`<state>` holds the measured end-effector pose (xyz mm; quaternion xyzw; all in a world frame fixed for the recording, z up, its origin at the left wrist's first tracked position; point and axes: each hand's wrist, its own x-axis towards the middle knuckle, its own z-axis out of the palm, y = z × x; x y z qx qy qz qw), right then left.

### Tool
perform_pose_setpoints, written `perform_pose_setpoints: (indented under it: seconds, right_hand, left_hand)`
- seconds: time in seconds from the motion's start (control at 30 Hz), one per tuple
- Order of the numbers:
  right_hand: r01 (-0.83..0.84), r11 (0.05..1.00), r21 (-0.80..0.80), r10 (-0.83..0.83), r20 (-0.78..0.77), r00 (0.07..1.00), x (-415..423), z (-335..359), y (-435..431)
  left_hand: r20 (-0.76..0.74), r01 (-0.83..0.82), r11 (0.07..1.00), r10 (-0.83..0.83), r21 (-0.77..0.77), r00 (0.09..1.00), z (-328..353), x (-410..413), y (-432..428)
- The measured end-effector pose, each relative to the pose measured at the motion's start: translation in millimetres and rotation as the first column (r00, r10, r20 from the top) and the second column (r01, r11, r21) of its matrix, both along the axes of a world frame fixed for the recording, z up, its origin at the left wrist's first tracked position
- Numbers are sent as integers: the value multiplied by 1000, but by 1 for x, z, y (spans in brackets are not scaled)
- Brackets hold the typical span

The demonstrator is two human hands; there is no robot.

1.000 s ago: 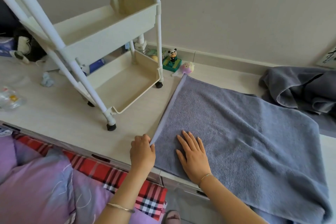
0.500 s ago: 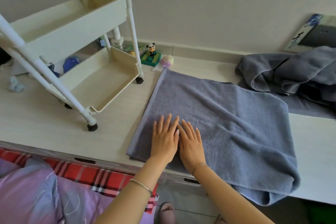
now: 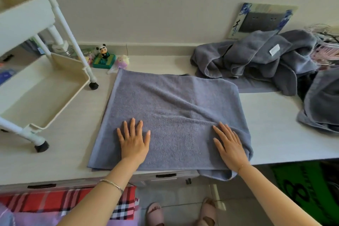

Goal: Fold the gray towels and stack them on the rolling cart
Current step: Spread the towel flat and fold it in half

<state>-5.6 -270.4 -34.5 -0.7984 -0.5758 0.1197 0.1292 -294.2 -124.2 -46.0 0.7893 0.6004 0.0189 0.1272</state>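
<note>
Hands now spread apart, left hand, right hand, flat on nubby towel

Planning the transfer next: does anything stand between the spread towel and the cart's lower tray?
Nothing visible does. Only bare tabletop lies between the towel and the lower tray to its left; left hand and right hand lie flat on the towel.
</note>
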Motion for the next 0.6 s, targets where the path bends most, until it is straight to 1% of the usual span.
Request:
perform_pose_setpoints:
  seconds: [0.03,0.1,0.13,0.17,0.2,0.23,0.27,0.3,0.33,0.37,0.4,0.43,0.47,0.53,0.6]
  right_hand:
    - [68,995,68,-65,-50,997,7,7,-5]
    - [227,951,209,-208,-111,972,18,20,-7]
    - [316,919,236,-285,-157,946,24,25,-7]
    - [429,878,213,-374,-255,891,32,29,-7]
    - [547,825,141,-461,-391,796,40,31,-5]
    - [642,765,40,-529,-529,663,50,33,-3]
    - [691,720,-62,-563,-635,529,57,34,-1]
    - [706,692,-150,-577,-703,416,66,34,1]
    - [700,677,-227,-582,-746,322,75,35,4]
    - [680,674,-289,-581,-775,247,82,35,6]
    - [654,681,-329,-569,-800,190,88,37,10]
    - [634,698,-332,-544,-822,168,91,38,15]
    - [615,728,-302,-498,-850,171,91,41,22]
    - [554,810,-191,-369,-901,229,82,48,42]
    - [434,894,-113,-265,-914,308,56,58,66]
  left_hand:
    - [5,0,1000,0,-4,1000,5,13,-1]
    - [49,70,997,-71,13,996,15,41,-4]
    - [82,132,991,-133,15,988,20,57,-5]
    - [112,196,981,-195,6,974,23,73,-7]
    - [131,246,969,-243,-8,961,23,87,-8]
    - [141,280,960,-274,-24,951,21,100,-8]
    - [143,292,956,-285,-31,948,16,107,-8]
    - [140,284,959,-279,-21,950,11,111,-7]
    - [144,268,963,-266,6,953,4,112,-5]
    - [141,256,966,-260,47,955,-4,109,-4]
    - [138,255,963,-265,83,954,-10,107,-3]
    - [148,255,961,-268,104,952,-14,104,-3]
    - [179,253,961,-269,111,946,-15,102,-2]
    - [276,240,965,-261,109,925,-14,100,-4]
    - [387,209,972,-234,106,892,-11,99,-5]
